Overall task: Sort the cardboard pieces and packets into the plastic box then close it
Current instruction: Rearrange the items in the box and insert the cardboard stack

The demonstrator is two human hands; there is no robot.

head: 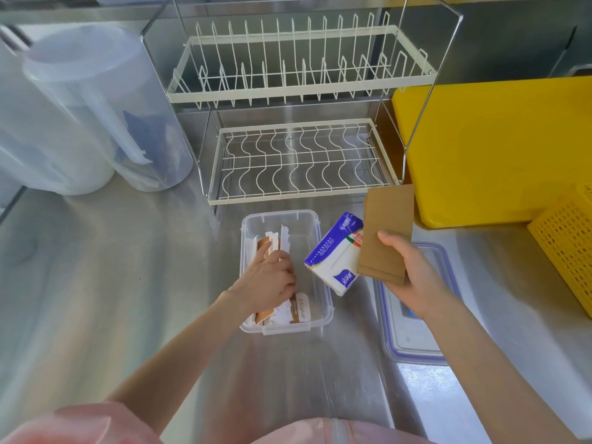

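A pink sleeve (pixel 80 421) fills the bottom edge, blurred and close, and both bare forearms reach out from it over a brushed steel counter (pixel 128 267) that runs across the whole view. The clear plastic box (pixel 323 302) stands open on that counter, straight ahead, with torn white-and-brown packets (pixel 299 310) lying along its floor. The left hand (pixel 269 283) is down inside the box, fingers curled onto those packets and pressing them, though whether it pinches one cannot be told. The right hand (pixel 407 274) hovers just right of the box, thumb on top, clamped on a stack of brown cardboard pieces (pixel 386 232) that tilts up and away; a blue-and-white tissue pack (pixel 334 254) sits tilted against the cardboard's left edge above the box's right rim, and it is unclear whether the fingers hold it too. The blue-rimmed lid (pixel 413 334) lies flat on the counter under the right wrist. Behind the box stands a two-tier white wire dish rack (pixel 298 91). To the left are translucent plastic tubs (pixel 80 107); to the right a yellow board (pixel 496 145) and a yellow perforated basket (pixel 567 245).
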